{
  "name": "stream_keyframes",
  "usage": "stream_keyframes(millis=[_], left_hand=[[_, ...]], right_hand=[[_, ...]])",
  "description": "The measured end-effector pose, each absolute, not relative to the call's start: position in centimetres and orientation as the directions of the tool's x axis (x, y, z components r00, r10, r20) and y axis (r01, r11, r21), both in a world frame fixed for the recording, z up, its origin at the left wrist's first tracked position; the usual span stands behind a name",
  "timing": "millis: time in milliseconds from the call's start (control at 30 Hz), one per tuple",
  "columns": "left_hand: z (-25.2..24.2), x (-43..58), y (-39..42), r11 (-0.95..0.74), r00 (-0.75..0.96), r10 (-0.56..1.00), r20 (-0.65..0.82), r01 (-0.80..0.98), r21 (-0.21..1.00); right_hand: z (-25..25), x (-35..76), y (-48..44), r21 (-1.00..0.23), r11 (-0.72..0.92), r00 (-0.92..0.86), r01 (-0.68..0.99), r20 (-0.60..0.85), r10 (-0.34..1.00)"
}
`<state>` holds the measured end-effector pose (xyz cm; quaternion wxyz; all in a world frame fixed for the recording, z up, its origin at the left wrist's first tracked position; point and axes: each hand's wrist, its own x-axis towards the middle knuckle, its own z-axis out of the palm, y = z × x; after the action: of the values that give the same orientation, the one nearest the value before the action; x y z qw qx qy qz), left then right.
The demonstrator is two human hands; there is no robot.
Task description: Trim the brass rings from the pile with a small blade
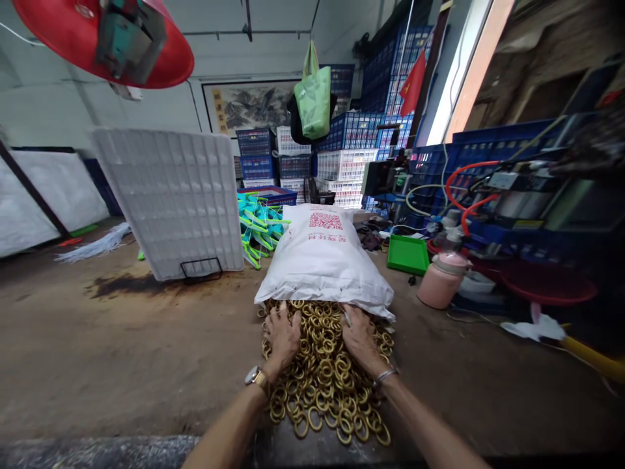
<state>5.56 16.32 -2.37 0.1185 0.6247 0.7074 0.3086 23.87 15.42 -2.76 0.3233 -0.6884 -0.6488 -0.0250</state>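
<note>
A white woven sack [322, 260] with red print lies on the table, its mouth facing me. Brass-coloured rings [327, 378] spill from it in a heap towards the table's front edge. My left hand [283, 335] rests on the left side of the heap, fingers spread among the rings just below the sack's mouth. On the right side, my right hand [360, 335] lies on the rings with its fingertips at the sack's edge, partly hidden there. Neither hand is closed around anything that I can see. A watch is on my left wrist, a bracelet on my right.
Left of the sack stands an upright white plastic tray [180, 202] beside green and teal plastic pieces [261, 225]. To the right are a green tray [408, 254], a pink bottle [442, 280] and a machine with orange hoses [517, 195]. A red lamp [170, 45] hangs upper left.
</note>
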Motion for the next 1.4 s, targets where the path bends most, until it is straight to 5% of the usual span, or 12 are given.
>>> stream_keyframes(millis=[367,700,800,900,1033,1300,1400], left_hand=[[-1.7,5.7,14.9,-0.063,-0.055,0.975,0.215,0.859,0.507],[-2.7,0.3,11.9,-0.003,-0.163,0.938,0.308,0.879,0.476],[-3.7,-1.9,11.0,0.055,-0.216,0.930,0.298,0.883,0.467],[-4.6,-2.3,10.5,0.044,-0.194,0.938,0.287,0.890,0.454],[-5.2,-0.1,10.4,-0.023,-0.122,0.950,0.287,0.890,0.455],[-3.4,2.4,8.7,-0.103,-0.090,0.925,0.370,0.876,0.471],[-2.3,3.2,5.4,-0.289,0.040,0.856,0.516,0.864,0.412]], right_hand=[[-2.6,22.0,14.8,-0.256,0.249,-0.147,0.934,0.360,0.921],[-1.2,24.5,11.3,-0.304,0.249,-0.106,0.919,0.419,0.902],[-1.8,26.9,7.8,-0.412,0.287,-0.041,0.865,0.512,0.858],[-3.6,28.7,3.3,-0.540,0.183,0.098,0.821,0.449,0.888],[-6.0,29.0,-2.0,-0.564,0.030,0.181,0.825,0.315,0.932],[-5.3,25.3,-3.3,-0.373,-0.130,0.218,0.919,0.204,0.954],[-5.1,24.5,-2.7,-0.286,-0.134,0.197,0.949,0.204,0.959]])
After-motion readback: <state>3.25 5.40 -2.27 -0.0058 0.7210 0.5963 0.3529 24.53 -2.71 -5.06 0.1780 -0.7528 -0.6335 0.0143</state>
